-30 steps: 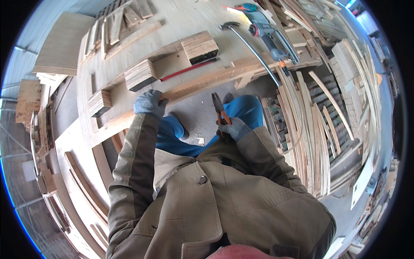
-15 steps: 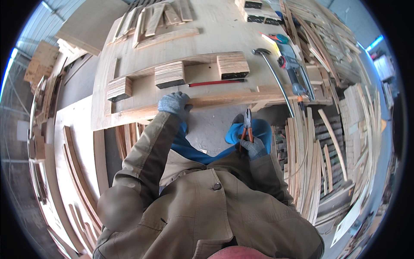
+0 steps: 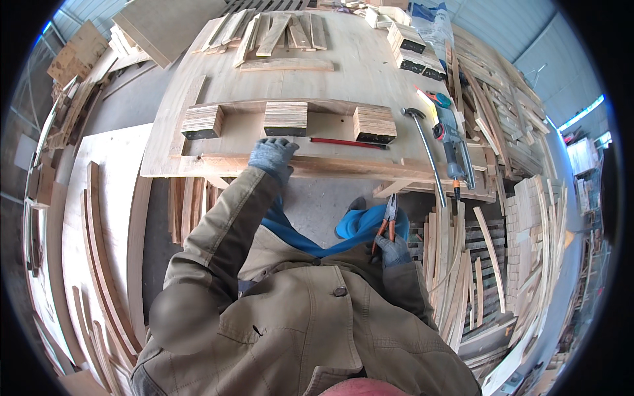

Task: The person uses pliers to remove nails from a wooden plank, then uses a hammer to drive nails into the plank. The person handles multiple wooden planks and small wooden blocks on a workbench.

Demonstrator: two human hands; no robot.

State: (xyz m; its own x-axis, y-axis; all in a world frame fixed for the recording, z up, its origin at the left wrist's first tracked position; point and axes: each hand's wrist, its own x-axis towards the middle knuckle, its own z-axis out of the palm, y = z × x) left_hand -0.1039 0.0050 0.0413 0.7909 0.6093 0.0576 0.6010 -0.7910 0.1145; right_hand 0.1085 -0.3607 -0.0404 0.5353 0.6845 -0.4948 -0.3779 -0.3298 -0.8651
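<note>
My left hand (image 3: 271, 157), in a grey glove, lies over the near wooden plank (image 3: 350, 167) at the table's front edge. Its fingers curl over the top and the thumb hangs on the near side. Low over my right leg, my gloved right hand (image 3: 394, 251) is closed around the orange handles of pliers (image 3: 391, 221), whose jaws point away from me. Beyond the plank, layered wood blocks with black-painted faces stand in a row: a left block (image 3: 203, 123), a middle block (image 3: 285, 119) and a right block (image 3: 374, 124). A slim red bar (image 3: 348, 143) lies between the middle and right ones.
A hammer (image 3: 427, 152) and a grey-and-red power tool (image 3: 452, 150) lie at the table's right side. Loose wooden slats (image 3: 274, 36) and more black-faced blocks (image 3: 417, 58) occupy the far part. Timber strips (image 3: 462, 284) are piled right of me, a large pale board (image 3: 99, 218) left.
The view has shifted, so the table sits differently in it. My left hand stays at the near plank, its fingers slightly rearranged. The pliers remain in my right hand.
</note>
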